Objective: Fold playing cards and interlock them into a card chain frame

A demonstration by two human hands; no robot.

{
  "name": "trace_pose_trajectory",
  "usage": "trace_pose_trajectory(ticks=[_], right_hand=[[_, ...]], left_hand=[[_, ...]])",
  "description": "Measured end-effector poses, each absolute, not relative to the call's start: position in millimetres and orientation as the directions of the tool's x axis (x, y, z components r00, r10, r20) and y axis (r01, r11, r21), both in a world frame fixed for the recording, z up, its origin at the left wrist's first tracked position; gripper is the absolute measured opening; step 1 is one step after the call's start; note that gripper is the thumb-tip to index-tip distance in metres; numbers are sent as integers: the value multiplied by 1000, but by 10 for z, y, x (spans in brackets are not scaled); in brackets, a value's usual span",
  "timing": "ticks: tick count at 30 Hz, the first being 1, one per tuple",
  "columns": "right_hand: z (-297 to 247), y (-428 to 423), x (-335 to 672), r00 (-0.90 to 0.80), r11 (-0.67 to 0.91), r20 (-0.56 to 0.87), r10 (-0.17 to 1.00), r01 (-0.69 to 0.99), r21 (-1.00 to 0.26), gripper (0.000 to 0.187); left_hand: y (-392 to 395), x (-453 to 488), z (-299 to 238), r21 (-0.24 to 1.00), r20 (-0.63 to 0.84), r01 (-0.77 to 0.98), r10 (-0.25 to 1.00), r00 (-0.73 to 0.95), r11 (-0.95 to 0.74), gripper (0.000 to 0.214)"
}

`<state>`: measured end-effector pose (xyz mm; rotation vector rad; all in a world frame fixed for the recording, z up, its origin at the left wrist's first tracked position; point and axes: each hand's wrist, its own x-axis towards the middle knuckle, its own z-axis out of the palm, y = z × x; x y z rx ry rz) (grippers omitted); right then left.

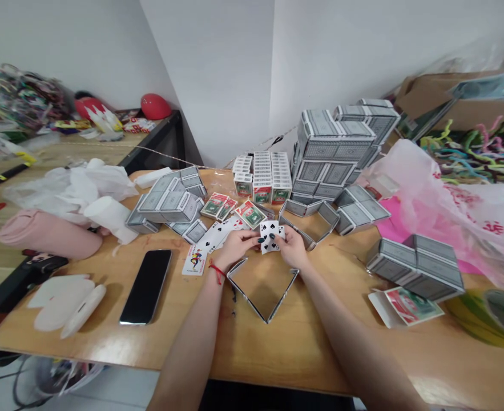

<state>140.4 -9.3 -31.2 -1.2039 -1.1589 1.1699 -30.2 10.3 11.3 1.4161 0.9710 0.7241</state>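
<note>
Both hands meet above the wooden table (252, 348), closed on playing cards (270, 242) with spades showing. My left hand (240, 246) pinches the left edge; my right hand (291, 244) grips the right edge. Below them on the table stands a V-shaped strip of joined cards (267, 317), open at the top. Beyond my right hand is a frame of folded cards (309, 214). Near my left hand lie loose cards (213, 240) with a joker (195, 261) at their end, and several red and green card packs (252, 213) lie just behind.
Stacks of card boxes (254, 174) and a tall structure of grey-backed card blocks (337, 148) stand at the back. More card blocks (414, 265) are at right, beside an opened pack (412, 305) and a tape roll (489, 317). A phone (146, 285) lies at left, near a white case (83, 308).
</note>
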Motion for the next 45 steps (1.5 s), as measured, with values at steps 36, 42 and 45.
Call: trace_pose_trajectory(ticks=[36, 42, 45], right_hand=[[-31, -239, 1294, -178, -160, -135, 975, -137, -978, 31], [-11, -223, 1319, -140, -108, -83, 987, -186, -977, 32], [-1, -211, 1329, -99, -77, -59, 993, -185, -980, 32]], left_hand=[[103, -130, -58, 945, 85, 303, 987, 139, -124, 28], [98, -170, -4, 981, -6, 191, 976, 218, -36, 35], [107, -220, 50, 996, -71, 77, 926, 372, 45, 29]])
